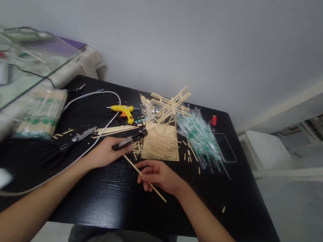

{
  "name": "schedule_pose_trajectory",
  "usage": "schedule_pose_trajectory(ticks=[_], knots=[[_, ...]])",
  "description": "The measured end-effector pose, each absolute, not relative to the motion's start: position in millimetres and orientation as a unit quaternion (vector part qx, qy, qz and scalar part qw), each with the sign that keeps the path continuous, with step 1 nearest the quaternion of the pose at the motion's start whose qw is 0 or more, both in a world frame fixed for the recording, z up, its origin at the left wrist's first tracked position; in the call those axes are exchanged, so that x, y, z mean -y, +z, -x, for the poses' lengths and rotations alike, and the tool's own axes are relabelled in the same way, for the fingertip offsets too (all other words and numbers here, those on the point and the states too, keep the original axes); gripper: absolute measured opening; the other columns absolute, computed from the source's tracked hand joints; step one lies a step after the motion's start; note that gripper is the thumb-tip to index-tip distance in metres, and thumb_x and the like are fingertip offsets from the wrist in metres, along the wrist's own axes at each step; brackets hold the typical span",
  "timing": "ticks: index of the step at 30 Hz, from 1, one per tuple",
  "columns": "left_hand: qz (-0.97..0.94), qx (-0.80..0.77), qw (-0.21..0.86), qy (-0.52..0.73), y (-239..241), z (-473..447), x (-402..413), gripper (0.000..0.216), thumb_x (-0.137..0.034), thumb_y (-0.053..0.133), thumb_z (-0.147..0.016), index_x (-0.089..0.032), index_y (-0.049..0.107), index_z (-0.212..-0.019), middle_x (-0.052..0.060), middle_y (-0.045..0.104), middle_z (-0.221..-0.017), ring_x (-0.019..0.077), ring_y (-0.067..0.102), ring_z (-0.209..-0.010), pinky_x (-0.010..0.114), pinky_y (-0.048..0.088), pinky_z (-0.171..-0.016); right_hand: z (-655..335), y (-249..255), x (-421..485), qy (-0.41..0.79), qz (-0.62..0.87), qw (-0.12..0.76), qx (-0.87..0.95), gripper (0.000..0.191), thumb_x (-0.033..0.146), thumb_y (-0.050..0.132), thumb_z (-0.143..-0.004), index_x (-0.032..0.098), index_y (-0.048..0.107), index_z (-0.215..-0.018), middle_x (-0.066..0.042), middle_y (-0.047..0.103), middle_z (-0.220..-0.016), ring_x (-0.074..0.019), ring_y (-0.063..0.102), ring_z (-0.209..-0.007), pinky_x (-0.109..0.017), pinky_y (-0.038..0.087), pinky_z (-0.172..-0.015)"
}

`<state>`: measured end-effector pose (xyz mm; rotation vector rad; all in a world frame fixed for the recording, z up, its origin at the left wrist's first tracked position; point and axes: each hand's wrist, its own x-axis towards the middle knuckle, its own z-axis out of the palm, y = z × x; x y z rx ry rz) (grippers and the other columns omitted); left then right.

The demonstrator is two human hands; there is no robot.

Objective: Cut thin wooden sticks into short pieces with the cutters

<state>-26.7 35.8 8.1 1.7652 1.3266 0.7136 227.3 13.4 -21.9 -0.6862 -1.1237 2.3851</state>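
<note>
My left hand (pixel 108 153) is grasping a dark hand tool (pixel 123 144), and this tool is pointing toward the square wooden panel (pixel 163 128), just at its left edge. My right hand (pixel 160 176) is holding one thin wooden stick (pixel 154 188) between the thumb and the fingers. This stick is slanting in front of the panel, and its far end is reaching close to my left fingers (whether they are touching it, I cannot tell).

On the panel, a layer of loose sticks (pixel 160 145) is lying, and small cut pieces (pixel 136 148) are scattering along its left side. Behind the panel, and partly above it, a frame of joined sticks (pixel 171 108) is standing up with crossing arms. To the left of the panel and a little behind, a yellow glue gun (pixel 124 109) is resting on the black table (pixel 111 199), and longer sticks (pixel 119 129) are lying between the two. Farther left from the panel, a pair of scissors (pixel 73 140) is lying with its blades toward it, and beyond, a wrapped bundle of sticks (pixel 44 109) is sitting. A white cable (pixel 109 92) is curving on this same side. To the right of the panel, clear and green wrappers (pixel 199 133) are spreading in a heap; past them, a dark flat device (pixel 225 147) and a small red object (pixel 214 120) are lying.
</note>
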Motion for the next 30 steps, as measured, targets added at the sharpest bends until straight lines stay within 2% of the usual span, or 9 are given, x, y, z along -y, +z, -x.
schedule_pose_trajectory(ticks=[2, 4, 8, 14, 19, 24, 27, 30], knots=[[-0.660, -0.559, 0.378, 0.330, 5.4, 29.3, -38.4, 0.041, -0.052, 0.063, -0.087, -0.017, 0.059, -0.066, -0.003, 0.054, -0.062, 0.0123, 0.047, -0.061, 0.024, 0.036, -0.059, -228.3, -20.4, -13.8, 0.852, 0.247, 0.229, 0.401, 0.044, 0.027, 0.084, -0.079, 0.014, 0.069, -0.117, -0.002, 0.072, -0.084, -0.0083, 0.064, -0.056, -0.019, 0.049, -0.050], [-0.619, -0.565, 0.413, 0.357, 4.2, 29.7, -38.5, 0.045, -0.055, 0.063, -0.087, -0.018, 0.053, -0.062, -0.004, 0.048, -0.055, 0.0105, 0.042, -0.054, 0.024, 0.033, -0.054, -228.9, -19.2, -14.2, 0.848, 0.251, 0.241, 0.398, 0.041, 0.027, 0.083, -0.080, 0.014, 0.070, -0.116, -0.002, 0.069, -0.085, -0.0064, 0.059, -0.054, -0.018, 0.045, -0.046], [-0.571, -0.534, 0.494, 0.380, 3.7, 24.0, -33.6, 0.045, -0.058, 0.059, -0.089, -0.017, 0.059, -0.071, -0.006, 0.044, -0.053, 0.0093, 0.038, -0.048, 0.023, 0.029, -0.048, -228.2, -16.9, -14.3, 0.850, 0.257, 0.254, 0.383, 0.038, 0.027, 0.082, -0.080, 0.017, 0.071, -0.114, -0.001, 0.065, -0.088, -0.0056, 0.054, -0.054, -0.017, 0.035, -0.041], [-0.630, -0.518, 0.450, 0.364, -3.6, 12.1, -26.2, 0.041, -0.051, 0.067, -0.086, -0.016, 0.060, -0.064, -0.004, 0.050, -0.057, 0.0098, 0.043, -0.055, 0.023, 0.034, -0.054, -225.2, -15.5, -13.7, 0.849, 0.278, 0.246, 0.377, 0.041, 0.028, 0.085, -0.074, 0.019, 0.072, -0.112, 0.000, 0.064, -0.086, -0.0052, 0.051, -0.054, -0.017, 0.027, -0.042], [-0.690, -0.463, 0.457, 0.317, -9.8, 4.9, -20.2, 0.035, -0.047, 0.062, -0.091, -0.015, 0.072, -0.081, -0.001, 0.067, -0.073, 0.0139, 0.057, -0.069, 0.025, 0.045, -0.066, -220.4, -20.7, -11.7, 0.812, 0.318, 0.261, 0.413, 0.033, 0.039, 0.078, -0.082, 0.016, 0.072, -0.105, 0.002, 0.062, -0.074, -0.0029, 0.040, -0.044, -0.019, 0.020, -0.040], [-0.756, -0.477, 0.340, 0.293, -5.9, 6.7, -17.6, 0.028, -0.040, 0.055, -0.096, -0.017, 0.069, -0.089, -0.001, 0.069, -0.077, 0.0137, 0.060, -0.069, 0.024, 0.047, -0.068, -219.2, -16.6, -11.6, 0.785, 0.343, 0.314, 0.410, 0.033, 0.044, 0.076, -0.085, 0.017, 0.069, -0.103, 0.006, 0.058, -0.064, -0.0016, 0.028, -0.038, -0.019, 0.015, -0.037], [-0.775, -0.517, 0.242, 0.271, -3.9, 11.2, -18.3, 0.021, -0.034, 0.056, -0.093, -0.019, 0.068, -0.100, 0.004, 0.073, -0.092, 0.0191, 0.067, -0.081, 0.029, 0.050, -0.077, -220.9, -10.2, -12.2, 0.778, 0.350, 0.341, 0.395, 0.035, 0.045, 0.076, -0.085, 0.018, 0.069, -0.105, 0.007, 0.054, -0.061, -0.0013, 0.025, -0.037, -0.019, 0.013, -0.036], [-0.782, -0.539, 0.193, 0.248, -2.9, 12.7, -17.7, 0.023, -0.031, 0.057, -0.090, -0.019, 0.065, -0.108, 0.008, 0.074, -0.102, 0.0245, 0.069, -0.092, 0.035, 0.052, -0.084, -222.9, -5.7, -11.8, 0.782, 0.338, 0.357, 0.383, 0.035, 0.045, 0.076, -0.085, 0.017, 0.069, -0.104, 0.009, 0.049, -0.057, -0.0015, 0.023, -0.038, -0.018, 0.013, -0.036]])
